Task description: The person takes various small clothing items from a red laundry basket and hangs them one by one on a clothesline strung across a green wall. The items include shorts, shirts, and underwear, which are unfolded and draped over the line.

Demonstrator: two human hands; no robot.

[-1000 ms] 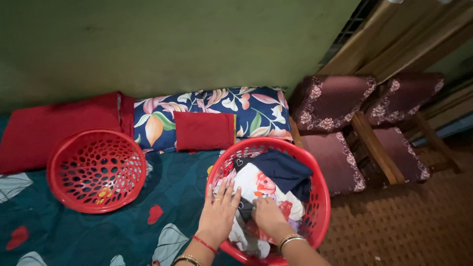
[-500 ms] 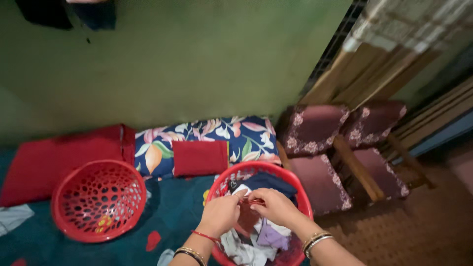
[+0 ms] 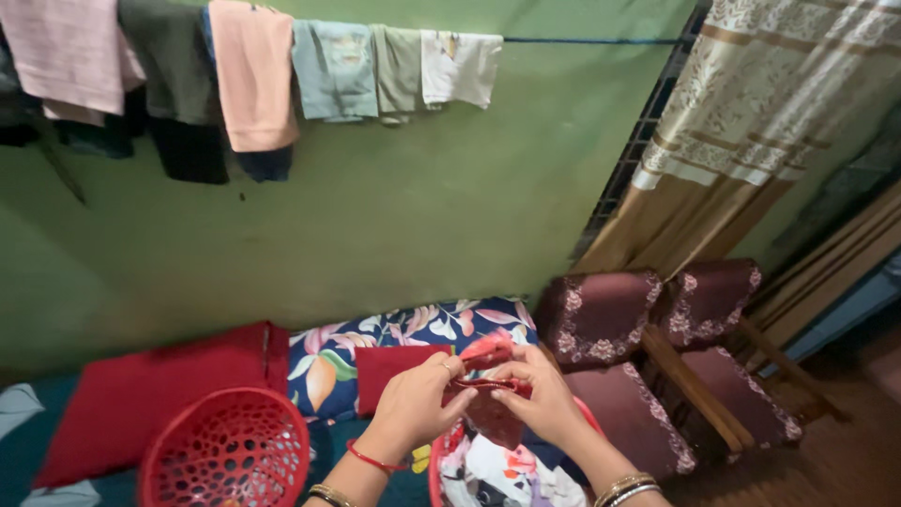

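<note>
My left hand (image 3: 413, 406): fingers curled shut, pinching the near edge of a small, dark red, patterned piece of cloth (image 3: 490, 399); a red thread and bangles circle the wrist.
My right hand (image 3: 544, 402): fingers closed on the opposite edge of the same red cloth, thumb pressed on top, metal bangles on the wrist.
Red cloth: stretched between my fingertips, its bulk hanging below them, held up over the laundry.
Below my fingers: a round red plastic basket (image 3: 437, 468) heaped with mixed clothes in white, floral and dark blue.
Left of my fingers: a second red perforated plastic basket (image 3: 225, 453) sits on the teal bedspread, well apart from the cloth.
Beyond my fingers: a floral pillow in navy, pink and orange (image 3: 394, 336) with a folded red cloth (image 3: 394, 371) lying against it.
Right of my fingers: two maroon cushioned wooden chairs (image 3: 657, 338).
High above my fingers: garments hung on a line (image 3: 253, 66) across the green wall.
</note>
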